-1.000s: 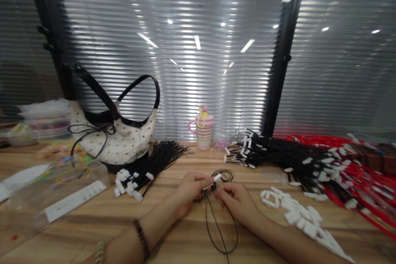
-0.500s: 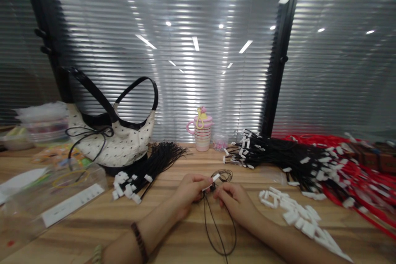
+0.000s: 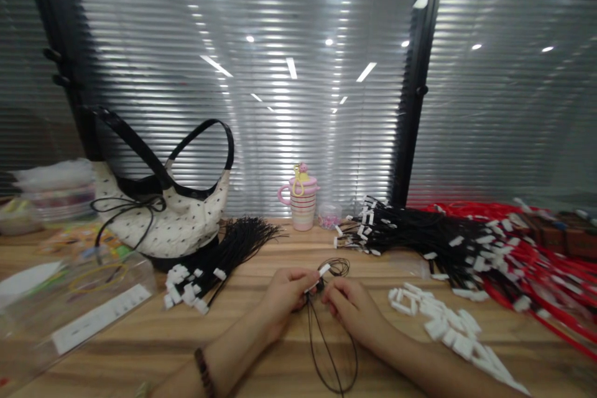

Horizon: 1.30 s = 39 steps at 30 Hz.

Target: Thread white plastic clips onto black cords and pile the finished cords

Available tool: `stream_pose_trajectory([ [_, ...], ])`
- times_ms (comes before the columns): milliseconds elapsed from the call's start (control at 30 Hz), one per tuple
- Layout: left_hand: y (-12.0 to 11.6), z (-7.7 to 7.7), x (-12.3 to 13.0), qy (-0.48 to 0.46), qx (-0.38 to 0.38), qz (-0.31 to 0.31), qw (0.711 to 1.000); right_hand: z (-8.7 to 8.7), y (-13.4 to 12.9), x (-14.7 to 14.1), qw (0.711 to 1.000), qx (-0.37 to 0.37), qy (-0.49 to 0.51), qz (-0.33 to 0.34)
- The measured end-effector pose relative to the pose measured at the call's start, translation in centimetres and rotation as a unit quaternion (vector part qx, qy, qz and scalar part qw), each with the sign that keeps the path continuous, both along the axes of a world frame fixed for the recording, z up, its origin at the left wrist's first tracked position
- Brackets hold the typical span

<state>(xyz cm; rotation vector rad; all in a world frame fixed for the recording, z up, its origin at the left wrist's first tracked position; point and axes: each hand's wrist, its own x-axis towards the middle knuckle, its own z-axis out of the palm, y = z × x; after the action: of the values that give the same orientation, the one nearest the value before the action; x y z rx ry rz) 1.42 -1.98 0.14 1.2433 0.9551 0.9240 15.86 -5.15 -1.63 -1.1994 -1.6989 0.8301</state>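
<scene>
My left hand (image 3: 288,293) and my right hand (image 3: 352,308) meet at the table's centre, pinching a small white plastic clip (image 3: 318,278) threaded on a thin black cord (image 3: 332,354). The left fingers hold the clip, while the right fingertips press against the cord just beside it. The cord hangs toward me in a long loop, and a small coil of it (image 3: 337,267) lies beyond my hands. A loose pile of white clips (image 3: 441,323) lies to the right of my right hand, not touching it.
On the wooden table (image 3: 140,329) lie a bundle of black cords with white ends (image 3: 224,255), a larger tagged black bundle (image 3: 420,233), and red lanyards (image 3: 527,261). A polka-dot handbag (image 3: 161,221), a striped pink cup (image 3: 303,205), and a clear plastic bag (image 3: 79,305) stand around them.
The whole scene has shifted slightly left and down in view as my head moved. My hands stay together on the clip, with no visible change in grip.
</scene>
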Motion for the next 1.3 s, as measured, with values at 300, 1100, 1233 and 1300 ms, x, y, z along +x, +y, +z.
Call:
stream_pose_trajectory([
  [300, 0.03, -0.15, 0.03, 0.0, 0.001, 0.011, 1.0, 0.04, 0.13, -0.06, 0.999, 0.039, -0.013, 0.0],
  [1100, -0.08, -0.37, -0.01, 0.034, 0.021, 0.006, 0.999, -0.15, -0.16, -0.13, 0.999, 0.035, 0.011, -0.033],
  [1233, -0.41, -0.19, 0.13, 0.05, 0.034, 0.007, 0.998, -0.31, -0.21, -0.12, 0.998, 0.052, 0.002, -0.033],
  [1300, -0.6, -0.09, 0.23, 0.059, 0.043, 0.01, 0.997, -0.4, -0.24, -0.1, 0.998, 0.059, -0.009, -0.038],
])
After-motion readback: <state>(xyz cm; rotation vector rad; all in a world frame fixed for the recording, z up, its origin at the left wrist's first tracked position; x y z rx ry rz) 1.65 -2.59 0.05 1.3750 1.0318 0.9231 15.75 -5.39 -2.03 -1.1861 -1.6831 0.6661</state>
